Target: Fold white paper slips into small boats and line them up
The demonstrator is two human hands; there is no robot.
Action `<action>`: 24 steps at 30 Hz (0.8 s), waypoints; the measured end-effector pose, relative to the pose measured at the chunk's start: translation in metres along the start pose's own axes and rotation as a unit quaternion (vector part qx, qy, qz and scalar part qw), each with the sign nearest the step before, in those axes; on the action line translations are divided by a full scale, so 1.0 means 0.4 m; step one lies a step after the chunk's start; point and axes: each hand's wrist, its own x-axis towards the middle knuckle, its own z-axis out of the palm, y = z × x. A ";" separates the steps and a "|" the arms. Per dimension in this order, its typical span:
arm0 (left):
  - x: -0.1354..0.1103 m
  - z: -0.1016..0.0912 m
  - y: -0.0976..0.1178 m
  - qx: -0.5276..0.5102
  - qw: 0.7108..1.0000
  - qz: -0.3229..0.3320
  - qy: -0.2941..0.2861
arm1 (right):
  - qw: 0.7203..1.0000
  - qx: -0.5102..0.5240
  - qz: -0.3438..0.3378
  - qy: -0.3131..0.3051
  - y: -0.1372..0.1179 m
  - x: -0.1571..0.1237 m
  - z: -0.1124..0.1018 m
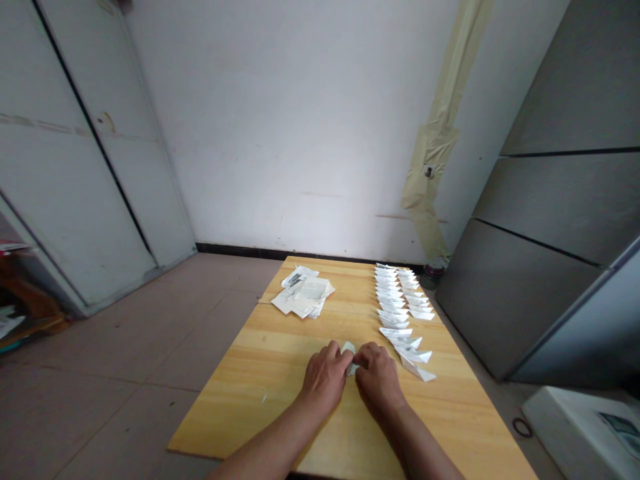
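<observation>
A small folded piece of paper [349, 347] lies on the wooden table, mostly covered by my fingers. My left hand [326, 372] is closed on its left side, with thumb and fingers pressed to the paper. On the right side my right hand [379, 373] pinches the same paper, its fingers curled. To the right of my hands, folded paper boats [393, 293] stand in a long row, with a second row of boats [411, 290] beside it. Nearest my right hand, several boats [413, 353] lie in a looser, slanting line.
A loose pile of flat printed paper sheets [305, 293] sits at the far left of the table [250, 393]. A white wall [300, 133] rises behind it. Grey cabinet panels [560, 200] and a white box [580, 427] stand to the right on the floor.
</observation>
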 end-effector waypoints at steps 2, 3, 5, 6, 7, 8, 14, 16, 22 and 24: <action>-0.002 0.009 -0.008 -0.010 1.000 0.010 0.014 | 1.000 -0.001 0.007 -0.008 0.000 0.002 0.001; -0.002 0.013 -0.011 -0.014 1.000 0.009 0.018 | 1.000 0.000 0.010 -0.011 0.000 0.003 0.001; -0.001 0.019 -0.014 -0.020 1.000 0.005 0.022 | 1.000 0.006 0.012 -0.013 0.001 0.004 0.002; -0.001 0.020 -0.014 -0.023 0.999 0.002 0.022 | 1.000 0.010 0.011 -0.011 0.002 0.004 0.001; 0.000 0.020 -0.014 -0.025 0.999 0.000 0.022 | 1.000 0.016 0.010 -0.009 0.003 0.004 0.001; 0.000 0.020 -0.013 -0.028 0.999 -0.002 0.021 | 1.000 0.024 0.007 -0.007 0.006 0.003 0.002; 0.001 0.010 -0.011 -0.028 1.000 -0.001 0.012 | 0.997 0.077 -0.024 0.008 0.034 0.005 0.011; 0.001 0.009 -0.011 -0.026 1.000 -0.001 0.009 | 0.995 0.091 -0.036 0.011 0.042 0.008 0.013; 0.002 0.006 -0.009 -0.024 1.000 -0.006 0.008 | 0.987 0.157 -0.041 0.012 0.053 0.012 -0.001; 0.002 0.004 -0.008 -0.024 1.000 -0.007 0.004 | 0.981 0.183 -0.060 0.020 0.052 0.003 -0.008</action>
